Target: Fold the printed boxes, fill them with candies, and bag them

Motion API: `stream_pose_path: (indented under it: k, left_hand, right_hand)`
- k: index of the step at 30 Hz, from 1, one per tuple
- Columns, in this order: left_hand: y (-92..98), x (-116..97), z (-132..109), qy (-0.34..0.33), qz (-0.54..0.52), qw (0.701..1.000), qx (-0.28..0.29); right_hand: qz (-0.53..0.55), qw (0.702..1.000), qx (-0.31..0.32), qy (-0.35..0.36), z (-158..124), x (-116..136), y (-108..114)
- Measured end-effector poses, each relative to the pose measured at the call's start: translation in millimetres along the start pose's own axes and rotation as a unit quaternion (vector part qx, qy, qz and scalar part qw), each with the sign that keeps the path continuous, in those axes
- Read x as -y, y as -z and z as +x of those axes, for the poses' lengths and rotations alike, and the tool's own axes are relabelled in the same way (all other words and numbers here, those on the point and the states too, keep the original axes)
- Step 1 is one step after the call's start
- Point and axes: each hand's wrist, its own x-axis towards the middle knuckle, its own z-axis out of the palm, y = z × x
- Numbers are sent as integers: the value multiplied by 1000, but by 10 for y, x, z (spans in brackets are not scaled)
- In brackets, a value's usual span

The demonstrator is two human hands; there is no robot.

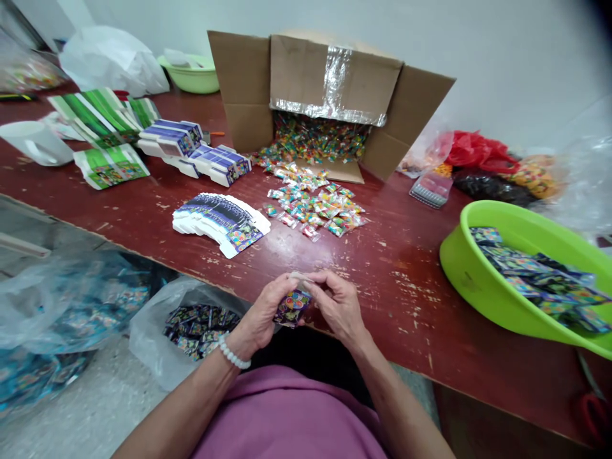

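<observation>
Head view: both hands close together at the table's near edge, just in front of the purple top. Left hand point(262, 311) clamped on a small dark printed pack point(291, 308), thumb near its top. Right hand point(340, 305) has thumb and fingers at the pack's pale top edge. Fingertips overlap there, so can't tell if the right is actually gripping. Pack is roughly upright, printed face toward the camera. Bead bracelet point(234, 354) on left wrist.

Table point(382, 258) is dark red, paint chipped. Beyond the hands: loose pile of wrapped candies point(329, 207), running back to a cardboard box point(335, 73) on its side, flaps spread, more candies inside. Left of the pile: fanned stack of flat purple cartons point(215, 220). Behind that, banded purple bundles point(222, 164), then green bundles point(112, 167) and a white mug point(36, 141) farther left.

Right side: lime green basin point(466, 280) holding printed packs point(540, 280), similar dark print to the held one. Red plastic bag point(478, 153) behind it.

Below the table edge, left: clear bag point(146, 347), open, with dark packs point(201, 328) in it. Red-handled item at lower right is too blurred to identify.
</observation>
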Motion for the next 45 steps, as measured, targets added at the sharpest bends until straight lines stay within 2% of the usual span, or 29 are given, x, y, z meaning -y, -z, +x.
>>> stream_pose_path:
  k: [1,3,6,9,13,16,19,22,26,28,31,34,37,41,43,45]
  left_hand:
    - [-2,-16,-8,25,-15,1000,6]
    - [-6,-49,-19,78,-45,996,24]
    - [-7,-81,-19,104,-75,991,32]
    - [-5,-83,-2,93,-76,993,13]
    - [-12,-67,7,47,-33,998,-31]
    - [-16,-59,-7,50,-30,998,-33]
    - [3,-50,-18,53,-11,998,-36]
    - [40,-48,-11,55,2,997,-45]
    - [77,-95,21,68,-42,996,-39]
    - [89,-127,35,71,-77,994,-26]
    - [133,-143,36,57,-100,993,-21]
    - [238,-131,-1,8,-87,994,-63]
    - [390,-170,-84,-27,-92,990,-106]
    - [590,-336,-250,-43,-105,985,-129]
    - [668,-415,-329,-58,-97,983,-146]
    - [728,-462,-386,-74,-94,980,-156]
  right_hand:
    - [-13,1000,3,15,4,9,21]
    - [-22,998,50,15,10,37,74]
    - [-17,994,109,7,22,77,119]
    - [14,996,90,-2,39,83,83]
    - [52,994,68,-64,65,79,-11]
    - [117,984,74,-110,85,99,-56]
    - [113,984,53,-131,99,107,-73]
    - [61,991,57,-101,100,108,-53]
    - [15,992,124,-15,76,114,5]
    - [-1,990,136,30,52,82,-13]
    - [-18,993,94,73,8,-19,-160]
    - [-53,992,80,85,-1,-93,-396]
    - [-65,988,112,81,95,-74,-596]
    - [-46,984,172,22,393,26,-730]
    - [-57,980,185,48,533,71,-787]
    - [-65,971,200,112,609,101,-861]
